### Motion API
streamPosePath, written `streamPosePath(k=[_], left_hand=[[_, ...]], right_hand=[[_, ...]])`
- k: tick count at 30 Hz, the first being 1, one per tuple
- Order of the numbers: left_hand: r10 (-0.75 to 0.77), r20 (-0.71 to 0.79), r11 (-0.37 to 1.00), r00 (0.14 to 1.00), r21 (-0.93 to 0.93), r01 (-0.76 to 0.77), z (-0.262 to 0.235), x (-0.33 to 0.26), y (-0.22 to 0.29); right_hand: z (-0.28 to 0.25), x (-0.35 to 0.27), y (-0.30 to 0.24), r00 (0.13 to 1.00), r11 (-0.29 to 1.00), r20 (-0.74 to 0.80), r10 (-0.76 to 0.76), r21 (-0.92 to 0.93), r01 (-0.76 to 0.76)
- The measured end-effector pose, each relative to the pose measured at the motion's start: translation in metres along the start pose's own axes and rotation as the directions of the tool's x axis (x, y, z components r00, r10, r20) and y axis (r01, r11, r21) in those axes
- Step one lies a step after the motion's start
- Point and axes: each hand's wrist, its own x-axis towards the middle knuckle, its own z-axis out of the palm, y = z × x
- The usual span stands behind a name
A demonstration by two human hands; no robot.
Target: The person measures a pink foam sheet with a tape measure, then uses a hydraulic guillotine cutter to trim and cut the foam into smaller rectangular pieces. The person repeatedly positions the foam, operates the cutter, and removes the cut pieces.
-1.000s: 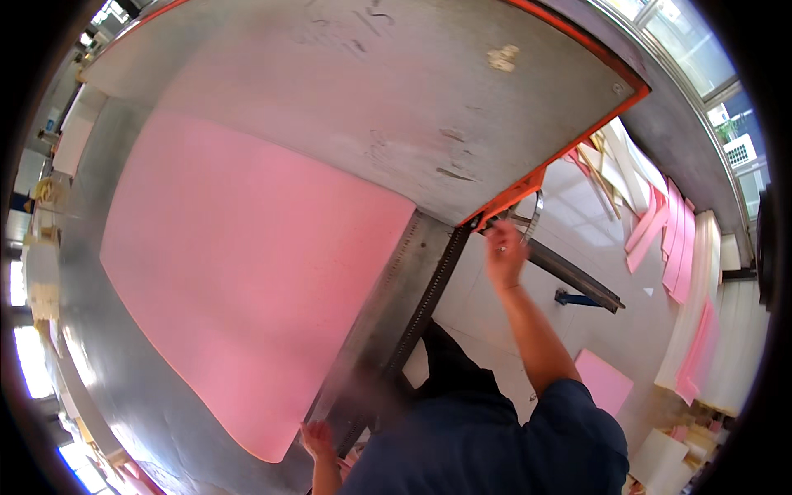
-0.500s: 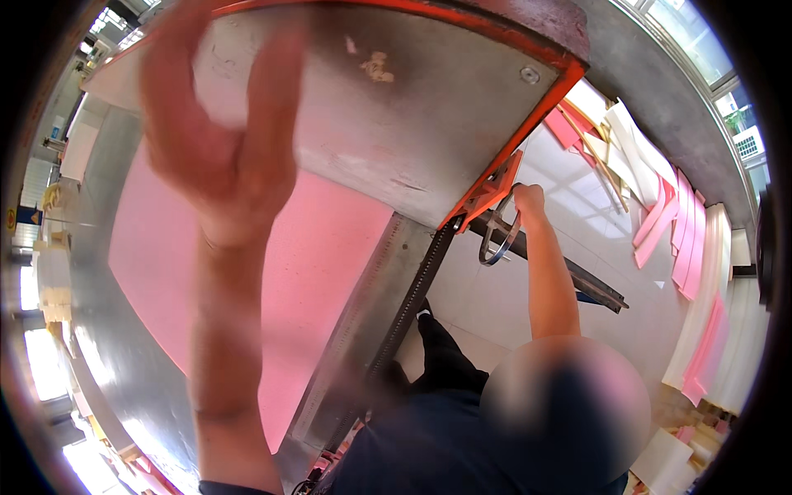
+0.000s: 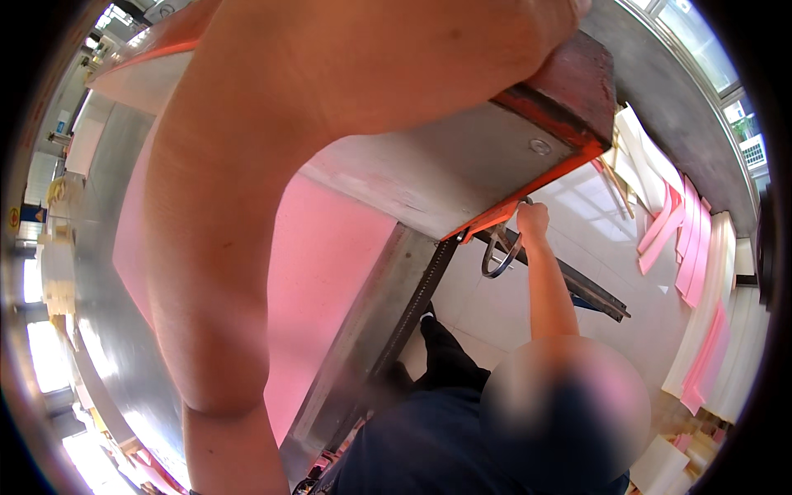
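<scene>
The right hand (image 3: 533,219) is clamped on the wheel (image 3: 493,273), probably for leverage. Left hand (image 3: 289,78): near; finger closure cannot be told. Pink sheet (image 3: 330,264) lies on the left table (image 3: 97,264), apparently for support.

1. Left arm (image 3: 219,289): rises from the lower edge, large and close to the lens, bending right at the top.
2. Left hand (image 3: 355,66): cut by the upper edge; finger pose unclear.
3. Right arm (image 3: 550,289): reaches forward, nearly straight; a blur hides its upper part.
4. Right hand (image 3: 533,220): fingers curled into a grip.
</scene>
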Motion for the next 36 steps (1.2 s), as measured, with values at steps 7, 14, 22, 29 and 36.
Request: streamPosePath(k=[7, 14, 22, 29, 36], left_hand=[[-0.055, -0.014, 0.997, 0.998, 0.055, 0.055, -0.016, -0.019, 0.005], [-0.039, -0.020, 0.999, 0.999, 0.034, 0.039, -0.019, -0.014, 0.010], [-0.041, -0.025, 0.999, 0.999, 0.033, 0.042, -0.023, -0.018, 0.009], [-0.053, -0.039, 0.998, 0.998, 0.027, 0.054, -0.026, -0.018, 0.015], [-0.092, -0.052, 0.996, 0.994, 0.011, 0.092, -0.022, -0.015, 0.009]], right_hand=[[0.003, -0.026, -0.029, 0.999, 0.999, 0.041, -0.011, 0.052, 0.009], [0.027, 0.016, 0.020, 0.983, 0.983, -0.087, -0.159, 0.079, 0.166], [0.012, -0.002, -0.008, 0.999, 0.997, 0.022, -0.045, 0.057, 0.044], [0.011, 0.014, 0.006, 0.963, 0.956, 0.033, -0.269, -0.111, 0.271], [0.001, 0.017, -0.014, 0.963, 0.939, 0.029, -0.269, -0.214, 0.268]])
